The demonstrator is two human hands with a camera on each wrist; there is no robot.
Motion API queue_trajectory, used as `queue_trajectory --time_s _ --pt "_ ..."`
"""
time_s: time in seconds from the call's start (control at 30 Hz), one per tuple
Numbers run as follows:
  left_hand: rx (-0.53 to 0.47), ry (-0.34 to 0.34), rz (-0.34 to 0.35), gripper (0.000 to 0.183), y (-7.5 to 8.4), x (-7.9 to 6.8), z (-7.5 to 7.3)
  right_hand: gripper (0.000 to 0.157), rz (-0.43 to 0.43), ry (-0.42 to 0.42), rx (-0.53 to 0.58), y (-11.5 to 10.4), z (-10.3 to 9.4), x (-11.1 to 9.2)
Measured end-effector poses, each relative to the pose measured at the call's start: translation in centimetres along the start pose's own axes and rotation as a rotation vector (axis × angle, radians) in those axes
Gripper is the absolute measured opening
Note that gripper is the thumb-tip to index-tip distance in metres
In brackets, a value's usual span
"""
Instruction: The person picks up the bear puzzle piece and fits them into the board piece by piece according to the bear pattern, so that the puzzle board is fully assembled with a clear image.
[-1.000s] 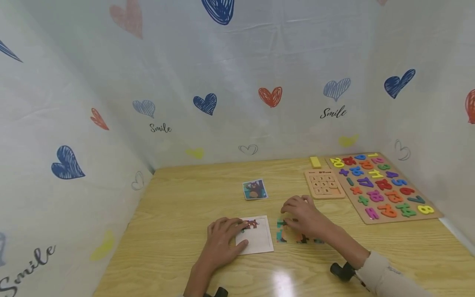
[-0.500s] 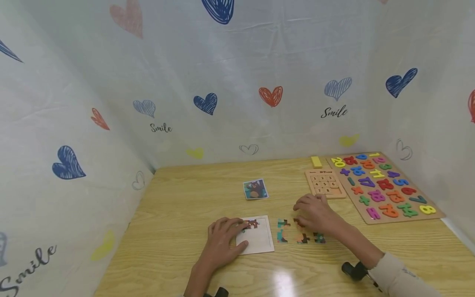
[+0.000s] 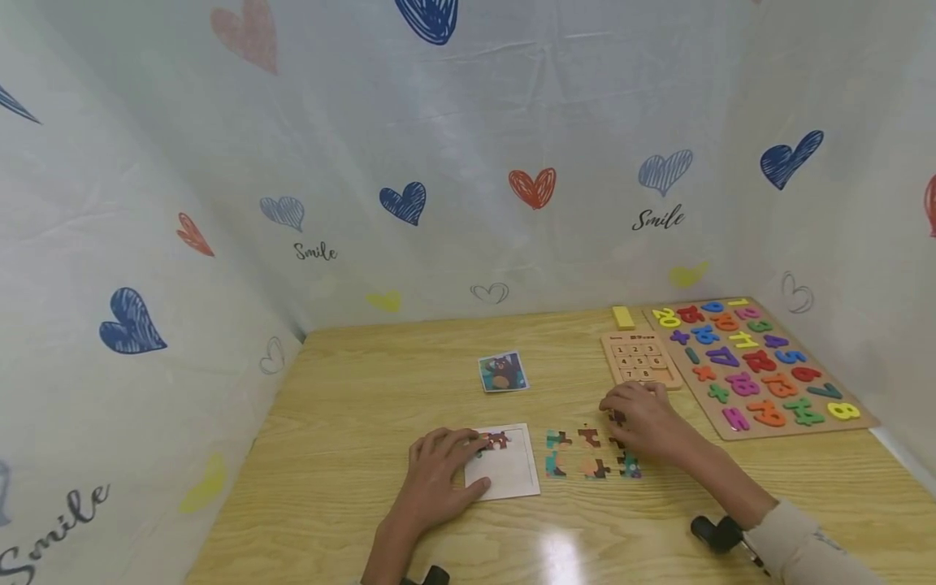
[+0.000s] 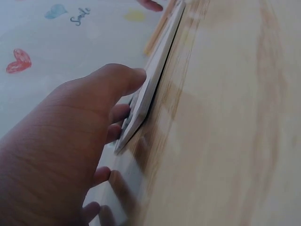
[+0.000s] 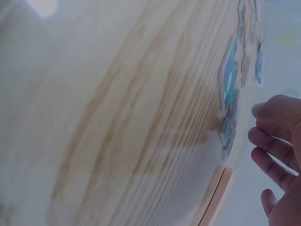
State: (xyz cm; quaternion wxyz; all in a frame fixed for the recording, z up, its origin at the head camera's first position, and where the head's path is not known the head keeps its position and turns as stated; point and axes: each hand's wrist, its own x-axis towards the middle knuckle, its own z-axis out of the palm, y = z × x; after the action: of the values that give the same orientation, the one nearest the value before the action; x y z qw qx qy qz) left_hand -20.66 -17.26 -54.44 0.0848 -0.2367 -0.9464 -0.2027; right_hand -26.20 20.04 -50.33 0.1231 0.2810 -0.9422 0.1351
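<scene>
A white puzzle board (image 3: 504, 475) lies on the table with a few brown puzzle pieces (image 3: 497, 439) in its upper left. My left hand (image 3: 442, 475) rests over its left side, fingertips on the board and thumb at the near edge. In the left wrist view, the thumb (image 4: 127, 77) lies near the board's edge. To the right, several loose puzzle pieces (image 3: 556, 465) in teal, brown and orange lie in loose rows. My right hand (image 3: 647, 422) hovers with bent fingers over the rightmost ones, partly hiding them. The right wrist view shows no piece between its fingers.
A bear picture card (image 3: 502, 371) lies behind the board. Farther right are a wooden number-tile board (image 3: 669, 378), a yellow block (image 3: 623, 318) and a large board of coloured numbers (image 3: 702, 390). A curtain printed with hearts (image 3: 439, 268) encloses the table (image 3: 351, 406).
My right hand has moved rightward across the loose pieces, uncovering those on the left and in the middle. The left hand stays on the board.
</scene>
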Motion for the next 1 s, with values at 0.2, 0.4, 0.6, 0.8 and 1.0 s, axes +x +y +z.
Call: queue_trajectory --time_s 0.2,0.4,0.6,0.8,1.0 --pt "0.007 -0.001 0.002 0.054 0.1 0.0 -0.1 0.02 0.024 -0.022 -0.015 0.8 -0.1 -0.3" --pt "0.022 0.008 0.015 0.053 0.0 0.0 0.0 0.022 0.04 -0.027 0.001 1.7 -0.1 -0.5" --pt "0.003 -0.001 0.008 0.054 0.0 0.0 0.0 0.022 0.074 -0.051 0.015 2.4 0.1 -0.6" --pt "0.004 0.001 0.01 0.053 -0.1 0.0 0.0 0.022 0.1 -0.065 0.019 2.7 0.2 -0.5" --pt "0.004 -0.004 0.012 0.054 -0.1 0.0 -0.1 0.022 0.08 -0.05 0.019 2.9 0.2 -0.4"
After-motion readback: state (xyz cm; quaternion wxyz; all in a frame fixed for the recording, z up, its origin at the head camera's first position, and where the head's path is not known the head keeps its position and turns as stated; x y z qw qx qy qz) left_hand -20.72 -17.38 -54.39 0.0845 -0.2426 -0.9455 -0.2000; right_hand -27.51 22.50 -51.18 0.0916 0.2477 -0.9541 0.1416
